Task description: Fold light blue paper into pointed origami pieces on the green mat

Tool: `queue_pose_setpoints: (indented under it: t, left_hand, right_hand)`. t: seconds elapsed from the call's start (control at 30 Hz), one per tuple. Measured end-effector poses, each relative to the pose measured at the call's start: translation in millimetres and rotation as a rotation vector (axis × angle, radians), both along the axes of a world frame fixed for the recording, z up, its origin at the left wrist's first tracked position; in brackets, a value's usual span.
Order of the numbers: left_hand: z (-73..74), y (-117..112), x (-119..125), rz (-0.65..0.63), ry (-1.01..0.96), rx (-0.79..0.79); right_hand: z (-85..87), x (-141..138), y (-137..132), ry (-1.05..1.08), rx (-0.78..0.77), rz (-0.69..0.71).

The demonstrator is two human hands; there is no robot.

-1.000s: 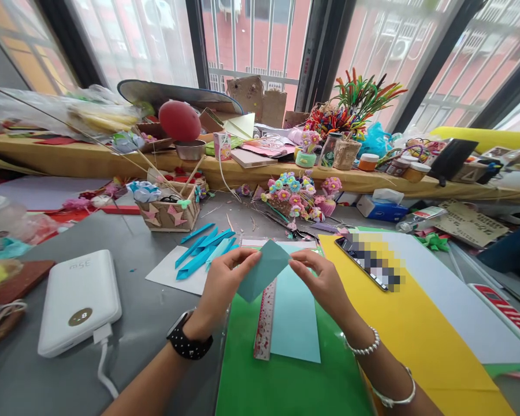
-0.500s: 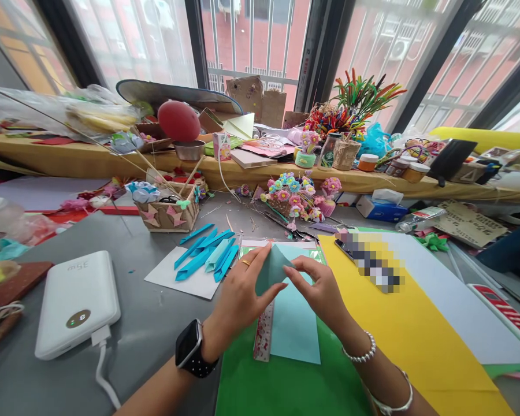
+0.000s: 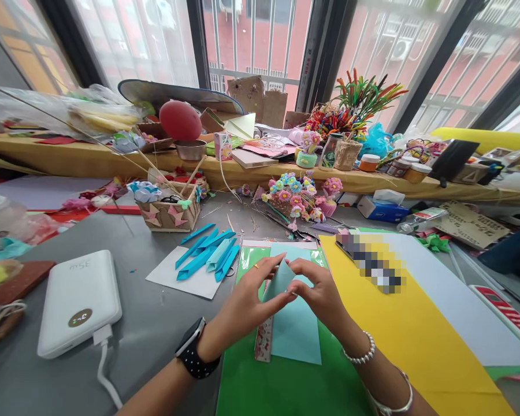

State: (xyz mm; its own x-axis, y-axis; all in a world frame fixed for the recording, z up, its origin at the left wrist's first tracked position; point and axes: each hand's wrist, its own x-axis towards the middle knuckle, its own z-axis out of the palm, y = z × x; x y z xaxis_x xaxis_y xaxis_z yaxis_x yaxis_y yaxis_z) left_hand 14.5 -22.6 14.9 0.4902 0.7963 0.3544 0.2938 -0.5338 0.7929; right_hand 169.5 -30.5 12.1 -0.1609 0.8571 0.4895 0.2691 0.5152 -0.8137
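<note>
Both my hands pinch a small teal paper piece (image 3: 279,279), folded to a narrow upright shape, just above the green sheet (image 3: 281,381). My left hand (image 3: 247,303), with a black watch on its wrist, grips its left side. My right hand (image 3: 318,294), with silver bracelets on its wrist, grips its right side. Under them lie a light blue paper sheet (image 3: 294,329) and a patterned ruler (image 3: 264,338).
Several folded blue paper strips (image 3: 208,254) lie on a white sheet at the left. A white power bank (image 3: 80,300) with a cable sits further left. A phone (image 3: 368,263) rests on yellow paper (image 3: 416,323). A cardboard basket (image 3: 169,211) and paper flowers (image 3: 297,196) stand behind.
The teal paper went from an open diamond shape to a narrower fold. My hands moved closer together and slightly lower toward the green sheet.
</note>
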Motion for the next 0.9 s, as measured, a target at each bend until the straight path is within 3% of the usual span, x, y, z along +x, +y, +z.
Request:
queue_pose_setpoints:
  t: [0.3,0.47,0.7,0.9]
  left_hand:
    - [-0.7,1,-2,0.008,0.062,0.029]
    - [-0.9,2,-3,0.033,0.076,0.050]
    - [1.1,1,-3,0.047,0.108,0.051]
    - [3.1,1,-2,0.055,0.126,0.065]
  right_hand:
    - [3.2,1,0,0.044,-0.026,0.020]
    - [5.3,0,-2,0.102,-0.187,0.049]
    - [-5.7,2,4,0.401,-0.406,0.200]
    - [-3.0,2,4,0.311,-0.392,0.255]
